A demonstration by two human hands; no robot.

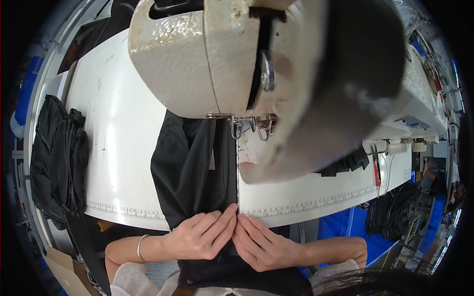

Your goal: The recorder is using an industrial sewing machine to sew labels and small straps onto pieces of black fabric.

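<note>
A piece of black fabric point(182, 167) runs from beneath the sewing machine head point(197, 69) to the table's front edge. Its right edge carries a narrow strip with pale dots like zip teeth point(237, 172). At the near end of this edge, the bent fingers of my left hand point(202, 234) pinch the fabric. My right hand point(259, 242) pinches the same edge from the right, its fingertips close to the left ones. Metal presser parts point(238, 129) sit over the far end of the edge; the needle point is not visible.
Dark folded cloth point(57, 158) hangs over the table's left side. Red-handled snips point(377, 172) lie at the right near small black pieces point(345, 164). A large blurred dark shape point(355, 74) covers the upper right. Below the table are a blue bin point(340, 226) and a cardboard box point(66, 271).
</note>
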